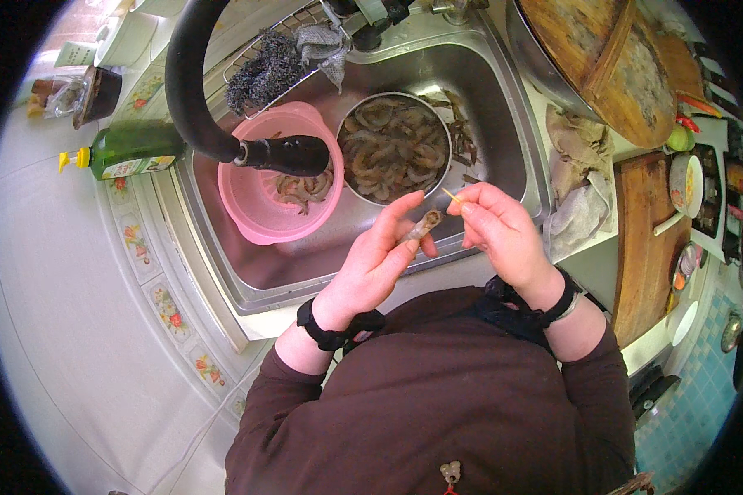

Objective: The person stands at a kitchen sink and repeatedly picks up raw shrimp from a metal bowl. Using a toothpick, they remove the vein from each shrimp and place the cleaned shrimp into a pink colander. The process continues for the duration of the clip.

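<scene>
My left hand (381,253) grips a raw shrimp (422,228) between thumb and fingers, its cut head end facing my other hand. My right hand (501,229) pinches a wooden toothpick (451,195), whose tip points up and left, apart from the shrimp. Both hands are above the near edge of a stainless steel sink (309,272). Beyond them in the basin stands a round bowl (449,151) full of whole raw shrimp (396,145). To its left, a pink plastic colander (247,210) holds several headless shrimp (306,189), partly hidden by the faucet.
A black faucet (198,93) arches over the colander. Shrimp scraps (461,127) lie at the basin's right. A green dish soap bottle (136,148) lies left of the sink. On the right are cloths (579,185), a wooden cutting board (644,247) and a wooden lid (594,68).
</scene>
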Demonstrator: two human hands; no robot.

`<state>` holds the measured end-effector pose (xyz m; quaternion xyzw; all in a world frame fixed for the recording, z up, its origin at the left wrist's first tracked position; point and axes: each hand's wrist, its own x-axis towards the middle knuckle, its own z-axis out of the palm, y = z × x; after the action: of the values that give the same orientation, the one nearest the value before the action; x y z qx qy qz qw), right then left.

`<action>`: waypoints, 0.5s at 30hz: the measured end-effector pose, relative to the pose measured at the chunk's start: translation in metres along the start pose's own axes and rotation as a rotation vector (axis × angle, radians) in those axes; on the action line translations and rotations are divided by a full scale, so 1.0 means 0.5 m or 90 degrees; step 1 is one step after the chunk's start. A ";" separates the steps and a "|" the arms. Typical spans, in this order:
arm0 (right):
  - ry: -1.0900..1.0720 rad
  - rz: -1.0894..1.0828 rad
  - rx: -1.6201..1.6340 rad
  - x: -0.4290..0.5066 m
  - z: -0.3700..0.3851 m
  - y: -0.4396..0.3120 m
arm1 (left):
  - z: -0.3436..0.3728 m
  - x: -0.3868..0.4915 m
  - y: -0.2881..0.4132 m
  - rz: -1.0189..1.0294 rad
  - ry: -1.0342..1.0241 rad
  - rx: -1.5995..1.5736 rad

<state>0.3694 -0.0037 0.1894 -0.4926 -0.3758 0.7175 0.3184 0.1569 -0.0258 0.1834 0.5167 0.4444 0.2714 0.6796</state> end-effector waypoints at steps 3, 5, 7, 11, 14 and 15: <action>0.106 -0.079 -0.127 -0.002 0.013 -0.010 | -0.004 0.002 0.000 0.008 -0.004 0.029; 0.060 -0.147 -0.299 -0.020 0.017 -0.022 | -0.005 0.002 0.002 0.006 -0.001 0.053; 0.027 -0.251 -0.455 -0.021 0.022 -0.026 | -0.003 0.002 0.005 -0.006 0.010 0.076; 0.000 -0.452 -0.638 0.002 0.033 -0.012 | 0.001 0.000 0.009 0.012 0.020 0.136; -0.001 -0.478 -0.677 0.006 0.031 -0.002 | 0.000 0.001 0.009 0.022 0.014 0.148; -0.003 -0.480 -0.682 0.006 0.029 0.000 | -0.001 0.001 0.010 0.014 0.010 0.149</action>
<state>0.3546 -0.0046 0.1916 -0.4159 -0.8290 0.2709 0.2577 0.1572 -0.0239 0.1878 0.5951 0.4726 0.2289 0.6084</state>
